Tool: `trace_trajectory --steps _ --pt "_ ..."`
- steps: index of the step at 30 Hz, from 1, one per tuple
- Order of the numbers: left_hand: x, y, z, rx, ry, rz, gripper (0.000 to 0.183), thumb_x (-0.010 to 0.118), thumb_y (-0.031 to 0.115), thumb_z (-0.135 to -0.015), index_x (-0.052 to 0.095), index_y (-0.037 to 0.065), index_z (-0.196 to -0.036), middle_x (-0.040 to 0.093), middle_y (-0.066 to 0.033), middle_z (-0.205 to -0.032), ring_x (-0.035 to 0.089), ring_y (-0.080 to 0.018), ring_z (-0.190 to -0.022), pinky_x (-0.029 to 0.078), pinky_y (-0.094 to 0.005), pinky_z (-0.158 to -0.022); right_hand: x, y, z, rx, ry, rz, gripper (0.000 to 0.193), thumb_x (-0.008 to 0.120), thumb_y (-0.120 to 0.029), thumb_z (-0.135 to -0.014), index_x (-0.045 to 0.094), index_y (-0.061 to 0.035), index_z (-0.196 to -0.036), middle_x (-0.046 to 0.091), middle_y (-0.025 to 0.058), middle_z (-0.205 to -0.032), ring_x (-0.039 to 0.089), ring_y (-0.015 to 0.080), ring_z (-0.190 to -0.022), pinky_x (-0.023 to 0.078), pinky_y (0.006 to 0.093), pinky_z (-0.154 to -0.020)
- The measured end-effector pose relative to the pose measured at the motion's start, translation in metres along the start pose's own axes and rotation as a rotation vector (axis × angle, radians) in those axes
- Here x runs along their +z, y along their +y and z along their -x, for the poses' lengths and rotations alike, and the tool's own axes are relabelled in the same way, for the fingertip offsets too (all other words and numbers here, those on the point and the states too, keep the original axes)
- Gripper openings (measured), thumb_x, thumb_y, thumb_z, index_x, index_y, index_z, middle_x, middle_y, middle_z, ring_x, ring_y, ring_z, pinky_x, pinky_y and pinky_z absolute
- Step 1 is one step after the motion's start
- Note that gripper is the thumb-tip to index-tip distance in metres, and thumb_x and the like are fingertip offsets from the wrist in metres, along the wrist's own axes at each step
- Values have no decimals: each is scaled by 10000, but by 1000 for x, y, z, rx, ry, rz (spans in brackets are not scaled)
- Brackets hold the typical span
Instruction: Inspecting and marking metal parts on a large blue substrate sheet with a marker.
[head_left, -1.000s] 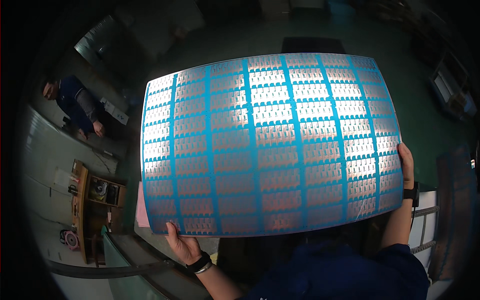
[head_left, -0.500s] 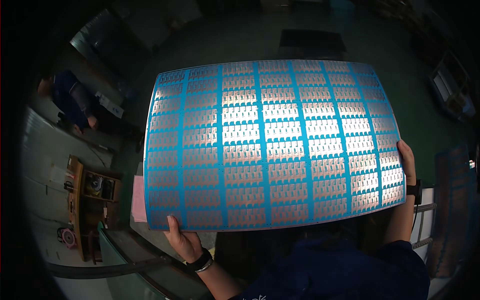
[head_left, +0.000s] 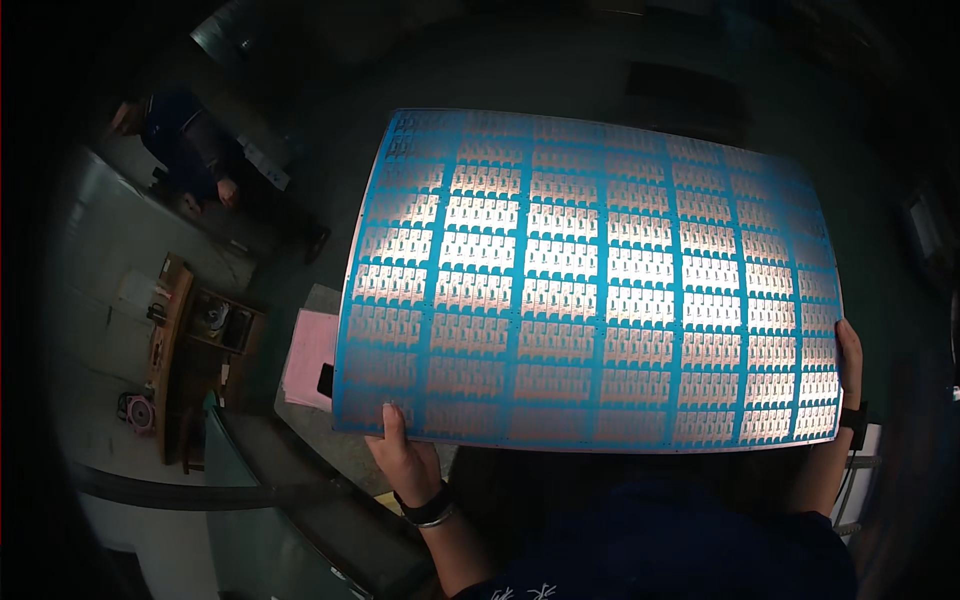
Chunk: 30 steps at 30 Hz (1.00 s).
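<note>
A large, thin circuit board panel [head_left: 520,280], bright blue with rows of shiny copper-coloured patterns, is held up in front of me and fills the middle of the view. My left hand [head_left: 405,455] grips its lower left corner, thumb on the front face and the other fingers behind it. Along the lower right edge, my right hand [head_left: 850,360] clasps the panel's side; most of its fingers are hidden behind the panel. Light glares across the panel's central rows.
Pink sheets [head_left: 308,355] lie on a grey surface left of the panel, with a dark object [head_left: 326,381] by them. A person [head_left: 185,140] in dark clothing stands at the far left. Below is a wooden shelf unit [head_left: 170,330] and a green-edged glass panel [head_left: 250,440].
The panel, held in both hands, has shifted right in the view and tilted, its right side now lower. The background has also moved rightward. A dark object beside the pink sheets has come into sight.
</note>
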<state>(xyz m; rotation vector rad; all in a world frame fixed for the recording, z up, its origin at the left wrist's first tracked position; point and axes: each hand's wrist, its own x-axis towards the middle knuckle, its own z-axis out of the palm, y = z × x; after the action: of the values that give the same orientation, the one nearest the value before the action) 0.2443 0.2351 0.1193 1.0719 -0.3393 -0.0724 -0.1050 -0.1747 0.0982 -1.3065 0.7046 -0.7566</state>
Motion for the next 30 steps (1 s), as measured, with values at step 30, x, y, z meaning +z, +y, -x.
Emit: trace_trajectory --steps 30 --pt "0 8 -5 -46 9 47 358 468 82 -884 356 27 -1219 484 -97 -1136 494 -198 -1029 410 -349 -879 34 -12 9 30 -39 -70 400 467 -340 -890 492 16 -1069 601 87 -867 614 123 -679 515 214 -582"
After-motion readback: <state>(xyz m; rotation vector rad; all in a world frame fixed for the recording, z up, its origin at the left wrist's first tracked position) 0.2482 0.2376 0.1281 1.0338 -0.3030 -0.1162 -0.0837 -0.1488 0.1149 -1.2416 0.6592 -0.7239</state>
